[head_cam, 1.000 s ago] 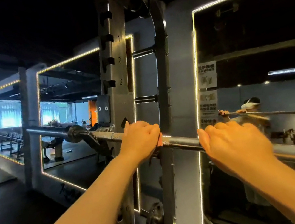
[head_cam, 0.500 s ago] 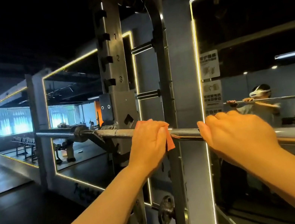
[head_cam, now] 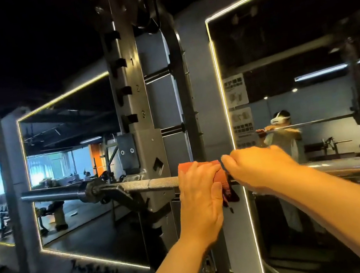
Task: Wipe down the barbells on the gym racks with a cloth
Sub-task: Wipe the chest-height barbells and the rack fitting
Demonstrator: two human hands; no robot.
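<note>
Moved: left hand (head_cam: 200, 195) has slid the orange-red cloth (head_cam: 223, 175) rightward from the grey steel rack upright (head_cam: 135, 96).
Left grip: closed round cloth and knurled steel barbell (head_cam: 158, 183).
Right grip: right hand (head_cam: 259, 168) curled over barbell, just beside cloth.

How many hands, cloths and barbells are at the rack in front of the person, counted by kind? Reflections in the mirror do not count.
Hands: 2, the left hand and the right hand
Cloth: 1, the orange cloth
Barbell: 1, the barbell
Total: 4
</note>
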